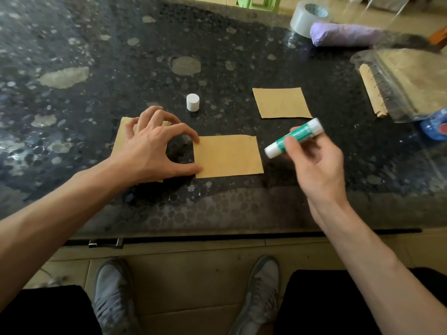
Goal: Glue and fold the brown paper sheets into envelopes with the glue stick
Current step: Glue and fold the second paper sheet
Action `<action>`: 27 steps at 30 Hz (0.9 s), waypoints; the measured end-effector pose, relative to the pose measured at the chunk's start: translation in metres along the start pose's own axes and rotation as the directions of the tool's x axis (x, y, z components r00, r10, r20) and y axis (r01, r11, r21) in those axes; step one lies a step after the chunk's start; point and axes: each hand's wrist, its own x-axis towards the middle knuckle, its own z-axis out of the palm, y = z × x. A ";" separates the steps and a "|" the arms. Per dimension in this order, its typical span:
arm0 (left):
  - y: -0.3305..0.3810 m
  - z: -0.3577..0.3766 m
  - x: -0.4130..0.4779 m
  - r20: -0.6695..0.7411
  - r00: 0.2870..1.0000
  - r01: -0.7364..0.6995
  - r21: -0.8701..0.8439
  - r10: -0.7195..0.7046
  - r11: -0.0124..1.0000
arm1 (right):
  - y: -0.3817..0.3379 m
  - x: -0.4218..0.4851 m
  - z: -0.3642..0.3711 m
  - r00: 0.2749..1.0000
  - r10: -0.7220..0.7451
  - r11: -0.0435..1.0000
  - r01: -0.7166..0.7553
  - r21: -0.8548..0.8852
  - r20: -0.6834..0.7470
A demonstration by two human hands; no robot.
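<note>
Pressing with thumb and forefinger, the left hand (150, 143) holds down the left edge of a brown paper sheet (228, 155) lying flat on the worktop (96, 56), its fingers spread. The right hand (314, 160) grips the glue stick (294, 137) in the air just right of that sheet. The white cap (192, 102) stands beyond the sheet.

- At the upper right you have a roll of tape (308, 18), with a purple bundle (343, 34) just beside it.
- At the right edge, a spiral notebook (406, 81) lies under clear plastic, near a blue bottle (434, 125).
- Your grey shoes (113, 298) show at the bottom centre.
</note>
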 end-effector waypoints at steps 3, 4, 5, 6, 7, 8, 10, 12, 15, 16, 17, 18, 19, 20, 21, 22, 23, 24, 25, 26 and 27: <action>0.003 -0.002 0.000 0.009 1.000 0.011 -0.024 -0.011 1.000 | -0.007 0.004 -0.004 0.996 0.078 0.986 -0.069 0.154 -0.049; 0.005 -0.002 0.000 0.009 1.000 0.014 -0.033 -0.014 0.999 | -0.008 0.004 -0.003 0.996 0.082 0.982 -0.075 0.172 -0.035; 0.006 -0.003 -0.001 0.006 1.000 0.015 -0.037 -0.015 0.999 | -0.009 0.003 -0.001 0.997 0.075 0.982 -0.071 0.174 -0.014; 0.006 -0.003 -0.001 0.003 1.000 0.015 -0.036 -0.015 0.999 | -0.008 0.003 0.002 0.998 0.057 0.986 -0.058 0.158 0.010; 0.006 -0.003 -0.001 0.005 1.000 0.016 -0.036 -0.016 0.999 | -0.007 0.001 0.006 0.999 0.032 0.991 -0.036 0.129 0.037; 0.006 -0.003 -0.001 0.007 1.000 0.018 -0.036 -0.018 0.999 | -0.006 0.000 0.011 0.998 0.008 0.995 -0.014 0.100 0.065; 0.006 -0.003 -0.001 0.006 1.000 0.020 -0.040 -0.019 0.999 | -0.006 -0.002 0.022 0.992 -0.028 0.998 0.021 0.055 0.127; 0.007 -0.003 -0.002 0.001 1.000 0.019 -0.042 -0.019 0.999 | -0.008 -0.004 0.032 0.974 -0.081 0.996 0.086 -0.015 0.211; 0.007 -0.003 -0.002 -0.009 1.000 0.022 -0.029 -0.022 0.999 | -0.011 -0.005 0.047 0.929 -0.168 0.962 0.227 -0.150 0.330; 0.007 -0.002 -0.002 -0.014 1.000 0.022 -0.028 -0.022 0.999 | -0.010 -0.005 0.051 0.919 -0.180 0.950 0.255 -0.182 0.351; 0.006 -0.002 -0.001 -0.018 1.000 0.021 -0.028 -0.021 0.999 | -0.010 -0.005 0.055 0.912 -0.184 0.940 0.272 -0.207 0.366; 0.005 -0.002 -0.001 -0.019 1.000 0.018 -0.029 -0.019 0.999 | -0.009 -0.005 0.057 0.908 -0.182 0.931 0.283 -0.232 0.379; 0.005 -0.001 -0.002 -0.019 1.000 0.016 -0.027 -0.016 1.000 | -0.008 -0.005 0.059 0.903 -0.178 0.921 0.293 -0.258 0.390; 0.004 -0.001 -0.002 -0.020 1.000 0.014 -0.025 -0.014 1.000 | -0.007 -0.004 0.061 0.899 -0.173 0.911 0.301 -0.281 0.402; 0.004 0.000 -0.002 -0.023 1.000 0.012 -0.021 -0.013 1.000 | -0.007 -0.004 0.061 0.895 -0.167 0.906 0.305 -0.294 0.414; 0.004 0.000 -0.002 -0.024 1.000 0.012 -0.017 -0.013 1.000 | -0.007 -0.005 0.062 0.891 -0.163 0.904 0.307 -0.297 0.424; 0.005 -0.001 -0.002 -0.024 1.000 0.014 -0.014 -0.014 1.000 | -0.008 -0.005 0.062 0.888 -0.166 0.902 0.313 -0.298 0.430; 0.005 -0.001 -0.002 -0.022 1.000 0.016 -0.011 -0.016 1.000 | -0.009 -0.005 0.063 0.886 -0.175 0.896 0.324 -0.303 0.430; 0.005 -0.002 -0.002 -0.022 1.000 0.017 -0.008 -0.017 1.000 | -0.010 -0.006 0.064 0.886 -0.185 0.888 0.336 -0.314 0.424; 0.005 -0.001 -0.001 -0.024 1.000 0.016 -0.006 -0.016 1.000 | -0.011 -0.006 0.064 0.889 -0.194 0.879 0.345 -0.329 0.414; 0.004 -0.001 -0.001 -0.029 0.999 0.013 -0.002 -0.013 1.000 | -0.011 -0.005 0.064 0.893 -0.197 0.871 0.349 -0.345 0.404</action>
